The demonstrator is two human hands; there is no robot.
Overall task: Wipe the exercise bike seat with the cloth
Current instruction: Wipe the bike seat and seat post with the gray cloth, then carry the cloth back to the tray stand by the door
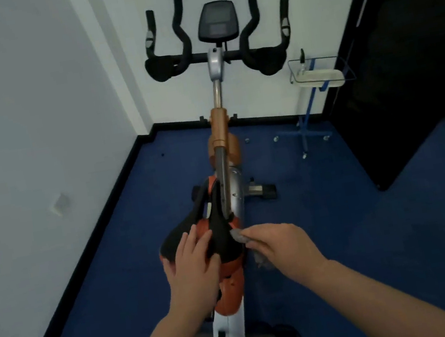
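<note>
The exercise bike's black seat [216, 227] with orange trim sits low in the middle of the head view, nose pointing away toward the handlebars [215, 56]. My left hand [193, 266] lies flat on the rear left of the seat, fingers spread over it. My right hand [283, 246] holds a small grey cloth [239, 235] pressed against the seat's right edge; part of the cloth hangs below the hand.
The bike stands on blue carpet in a corner, with white walls left and ahead. A blue wheeled stand with a wire basket [317, 77] is at the right rear. A dark door [401, 52] stands open on the right. A black cable lies by the bike's rear base.
</note>
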